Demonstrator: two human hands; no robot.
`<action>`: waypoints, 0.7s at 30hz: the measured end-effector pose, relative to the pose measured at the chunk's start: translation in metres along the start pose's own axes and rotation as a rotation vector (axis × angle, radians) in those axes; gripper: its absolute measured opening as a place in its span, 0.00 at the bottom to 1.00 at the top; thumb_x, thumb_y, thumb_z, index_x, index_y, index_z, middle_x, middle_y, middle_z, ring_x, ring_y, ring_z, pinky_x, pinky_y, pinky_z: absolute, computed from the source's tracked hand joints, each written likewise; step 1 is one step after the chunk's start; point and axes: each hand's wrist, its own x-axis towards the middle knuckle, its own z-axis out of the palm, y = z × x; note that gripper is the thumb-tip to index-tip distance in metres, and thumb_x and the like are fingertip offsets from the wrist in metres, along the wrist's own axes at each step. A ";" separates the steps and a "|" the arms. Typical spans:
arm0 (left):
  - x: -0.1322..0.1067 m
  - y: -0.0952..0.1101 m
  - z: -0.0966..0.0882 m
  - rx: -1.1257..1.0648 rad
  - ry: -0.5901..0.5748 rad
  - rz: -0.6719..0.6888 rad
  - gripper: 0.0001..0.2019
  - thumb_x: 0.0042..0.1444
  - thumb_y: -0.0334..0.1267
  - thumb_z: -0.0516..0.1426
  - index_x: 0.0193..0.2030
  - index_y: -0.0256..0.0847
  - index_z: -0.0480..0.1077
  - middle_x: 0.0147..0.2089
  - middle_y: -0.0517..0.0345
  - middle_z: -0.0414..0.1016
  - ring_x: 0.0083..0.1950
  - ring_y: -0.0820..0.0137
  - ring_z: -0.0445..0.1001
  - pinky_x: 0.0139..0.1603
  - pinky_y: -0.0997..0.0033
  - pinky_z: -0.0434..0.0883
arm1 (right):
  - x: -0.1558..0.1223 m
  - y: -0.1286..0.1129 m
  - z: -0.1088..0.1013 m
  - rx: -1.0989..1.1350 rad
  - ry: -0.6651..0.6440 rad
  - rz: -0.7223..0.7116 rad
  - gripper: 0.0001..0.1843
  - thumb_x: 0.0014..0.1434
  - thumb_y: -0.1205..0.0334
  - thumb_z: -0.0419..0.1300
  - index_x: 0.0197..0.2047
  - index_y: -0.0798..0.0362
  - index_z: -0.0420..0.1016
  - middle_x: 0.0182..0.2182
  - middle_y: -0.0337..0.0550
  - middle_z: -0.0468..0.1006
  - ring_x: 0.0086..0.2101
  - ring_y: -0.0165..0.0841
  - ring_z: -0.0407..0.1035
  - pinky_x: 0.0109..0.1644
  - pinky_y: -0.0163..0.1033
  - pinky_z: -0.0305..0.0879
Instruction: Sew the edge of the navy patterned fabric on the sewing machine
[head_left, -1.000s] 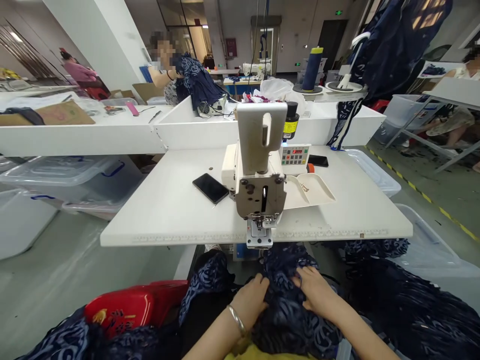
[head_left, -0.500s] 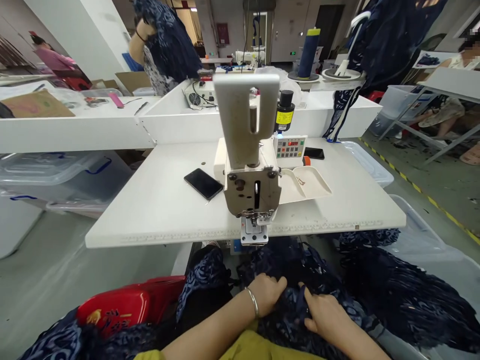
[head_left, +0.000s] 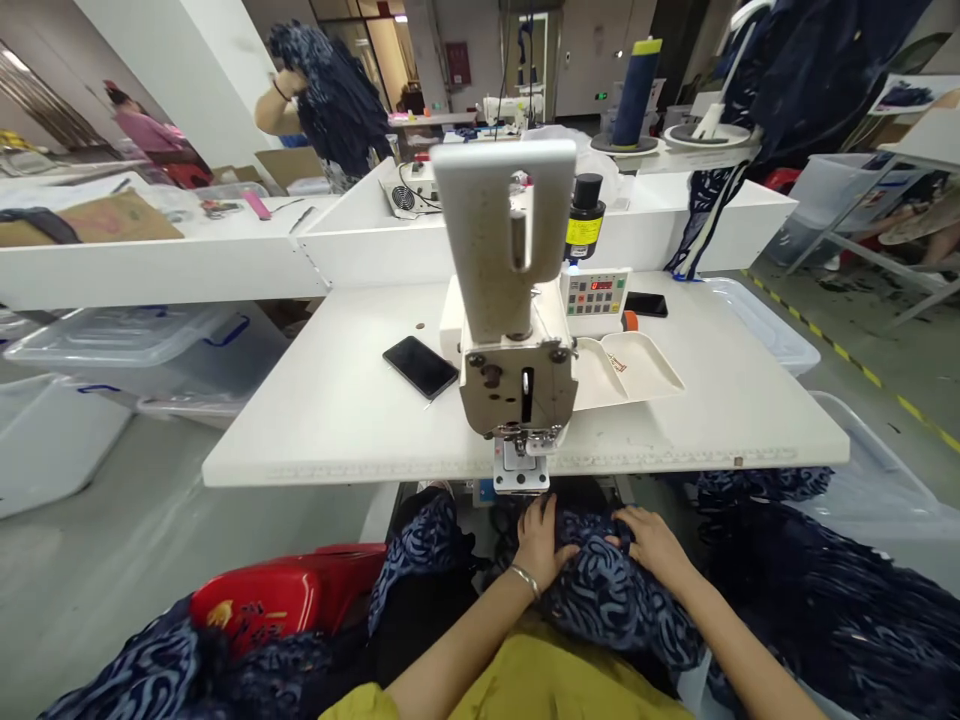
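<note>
From the head camera, both forearms reach forward and slightly inward from the bottom edge, meeting just below the front edge of the white rectangular work table (head_left: 337, 400). The left hand (head_left: 541, 540), with a thin silver bangle (head_left: 523, 578) at the wrist, lies palm down with its fingers bent over a fold of the dark navy fabric with a pale blue swirl pattern (head_left: 607, 600), gripping it. The right hand (head_left: 654, 545) sits just beside it, also palm down, fingers curled into the same cloth; a bunched ridge of fabric rises between the two hands. The cloth lies across the person's lap, over a mustard-yellow garment (head_left: 540, 680), and spreads away to the right.

Directly above the hands stands the cream-coloured industrial sewing machine (head_left: 514, 300), its metal presser foot (head_left: 525, 445) overhanging the table edge. A black smartphone (head_left: 420, 366) lies flat on the table left of the machine.
</note>
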 end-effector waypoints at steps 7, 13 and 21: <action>-0.052 -0.001 0.004 -0.182 0.039 -0.090 0.20 0.58 0.32 0.50 0.58 0.35 0.60 0.59 0.43 0.60 0.61 0.58 0.60 0.62 0.58 0.58 | -0.077 -0.009 0.037 0.181 0.267 0.144 0.21 0.67 0.54 0.40 0.59 0.52 0.57 0.54 0.55 0.69 0.56 0.41 0.64 0.57 0.50 0.64; -0.053 0.004 -0.006 -0.316 -0.032 -0.012 0.07 0.55 0.33 0.53 0.41 0.39 0.66 0.45 0.53 0.65 0.44 0.65 0.68 0.49 0.65 0.66 | -0.128 -0.021 0.057 0.338 0.076 0.364 0.33 0.61 0.43 0.50 0.63 0.53 0.53 0.60 0.59 0.65 0.59 0.47 0.62 0.56 0.51 0.66; -0.060 0.013 -0.013 -0.701 -0.096 0.138 0.12 0.45 0.27 0.55 0.23 0.42 0.53 0.29 0.63 0.58 0.35 0.71 0.62 0.42 0.72 0.63 | -0.127 -0.019 -0.018 0.373 0.006 0.264 0.24 0.60 0.48 0.55 0.58 0.46 0.66 0.51 0.43 0.78 0.51 0.41 0.72 0.51 0.40 0.72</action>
